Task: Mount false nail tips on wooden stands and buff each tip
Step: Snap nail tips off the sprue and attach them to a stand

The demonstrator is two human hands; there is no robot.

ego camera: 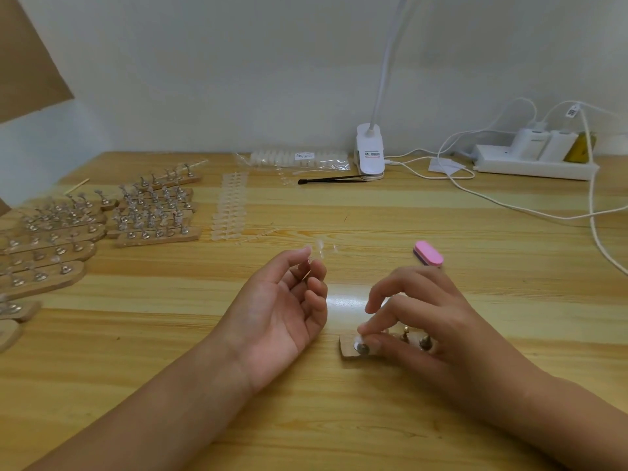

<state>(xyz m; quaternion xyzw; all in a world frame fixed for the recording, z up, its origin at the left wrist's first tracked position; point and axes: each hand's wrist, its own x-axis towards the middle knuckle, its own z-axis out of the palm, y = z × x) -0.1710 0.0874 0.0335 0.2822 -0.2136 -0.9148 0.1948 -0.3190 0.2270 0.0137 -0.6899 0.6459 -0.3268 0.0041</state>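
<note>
Head view: left hand (282, 307) is palm-up above the table (373, 419), thumb and forefinger pinching a short strip of clear nail tips (317, 254); the other fingers are loosely curled

Right hand (418, 321) is curled over the wooden stand (346, 350), which sits just right of the left palm. Its forefinger and thumb are pinched on the leftmost peg (363, 348). Something pale shows at the peg head; can't tell if that's a tip already seated or just the pad. Two more pegs are visible under the fingers, and they look bare

Step in hand, as I read it: mounting on this stand, early; buffing not started. The pink buffer block (429, 253) lies untouched beyond the right hand

To do it well:
- press straight down on the peg, not sideways; the stand is small and would likely slide or tip on the smooth wood
- centre the tip on the peg head so it sits level and won't rock under the buffer
- keep the strip low and close, and snap off one tip at a time; clear tips are hard to see on this grain
- pin the stand with spare fingers when buffing

Filled stands (153, 215) are stacked far left, and a long strip of spare tips (231, 209) lies beside them
</note>
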